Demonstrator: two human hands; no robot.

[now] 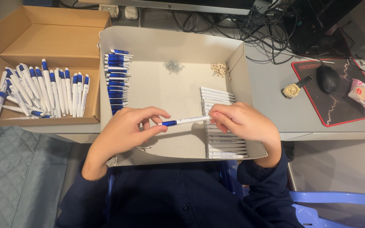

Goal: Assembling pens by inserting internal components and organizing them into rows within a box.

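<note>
I pinch a blue-and-white pen (185,121) over the white tray (256,145), left hand (125,131) clamped on its blue end, right hand (241,122) on the barrel. Twisted crookedly, the halves could slip apart.

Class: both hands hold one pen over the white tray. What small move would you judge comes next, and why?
Probably twist the blue pen end tight. The left hand pinches the blue end and the right hand the white barrel of the blue-and-white plastic pen; blue parts and white barrels lie sorted in the white cardboard tray, finished pens in the brown cardboard box.
</note>
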